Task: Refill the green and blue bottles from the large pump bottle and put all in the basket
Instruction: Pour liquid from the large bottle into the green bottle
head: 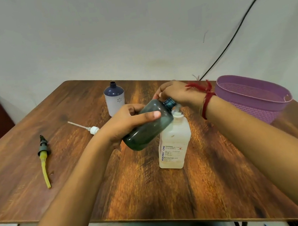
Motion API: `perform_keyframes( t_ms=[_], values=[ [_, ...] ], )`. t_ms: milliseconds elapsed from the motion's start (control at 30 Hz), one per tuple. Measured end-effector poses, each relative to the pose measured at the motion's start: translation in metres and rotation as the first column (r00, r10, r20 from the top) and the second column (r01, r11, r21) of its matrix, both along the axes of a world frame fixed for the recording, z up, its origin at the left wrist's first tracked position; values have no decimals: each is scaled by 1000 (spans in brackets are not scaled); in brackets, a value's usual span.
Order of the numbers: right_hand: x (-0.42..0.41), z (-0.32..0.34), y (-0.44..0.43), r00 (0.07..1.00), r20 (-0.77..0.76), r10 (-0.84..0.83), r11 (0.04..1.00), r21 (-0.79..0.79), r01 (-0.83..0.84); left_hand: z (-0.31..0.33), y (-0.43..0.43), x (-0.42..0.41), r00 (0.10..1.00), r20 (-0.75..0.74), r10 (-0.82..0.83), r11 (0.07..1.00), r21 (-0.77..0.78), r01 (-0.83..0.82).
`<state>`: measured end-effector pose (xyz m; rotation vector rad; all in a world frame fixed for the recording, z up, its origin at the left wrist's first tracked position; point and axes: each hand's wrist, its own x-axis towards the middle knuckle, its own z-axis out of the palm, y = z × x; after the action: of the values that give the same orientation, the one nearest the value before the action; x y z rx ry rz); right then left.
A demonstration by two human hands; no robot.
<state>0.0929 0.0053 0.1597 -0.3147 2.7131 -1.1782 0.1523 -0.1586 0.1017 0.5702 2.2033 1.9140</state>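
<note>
Green bottle [146, 126] is lying tilted in the air above the table [75, 172], base pointing down towards the person, open neck pointing up and away to their right. Long axis is running straight at the head of the large pump bottle [175, 141], which is standing upright just under and beside the neck. Mouth and spout are sitting close together, and contact is hidden.

Left hand [126, 122] is wrapping the green bottle's body, thumb lying along the top. Right hand [178, 93] is the nearer one to the pump. It is arching over the pump head with fingers bent down, and whether it is gripping or only pressing cannot be told.

Blue bottle [114, 100] is standing uncapped further back. White pump [88, 127] and dark pump with yellow tube [44, 157] are lying loose to the left. Purple basket [254, 101] is waiting at the far right.
</note>
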Motion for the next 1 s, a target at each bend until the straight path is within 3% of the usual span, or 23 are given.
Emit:
perform_keyframes(
  t_ms=[133, 300, 433, 600, 800, 1000],
  values=[
    [2, -9, 3, 1000, 15, -16, 1000, -20, 17, -4, 1, 1, 1000, -13, 2, 1000, -29, -2],
    [2, 6, 1, 999, -34, 29, 996, 89, -26, 1, 2, 1, 1000, -20, 16, 1000, -12, -16],
    [5, -4, 2, 1000, 27, 13, 1000, 13, -13, -1, -1, 1, 999, -32, 6, 998, -67, -9],
    [8, 7, 1, 999, -28, 30, 994, 108, -26, 3, 1, 1, 999, -36, 25, 999, -46, -26],
    [10, -2, 0, 999, 37, -20, 998, 63, 18, 1, 0, 3, 999, -26, 34, 996, -78, -36],
    [7, 10, -3, 1000, -9, 29, 993, 119, -27, 4, -1, 2, 998, -31, 49, 997, -52, -50]
  ],
)
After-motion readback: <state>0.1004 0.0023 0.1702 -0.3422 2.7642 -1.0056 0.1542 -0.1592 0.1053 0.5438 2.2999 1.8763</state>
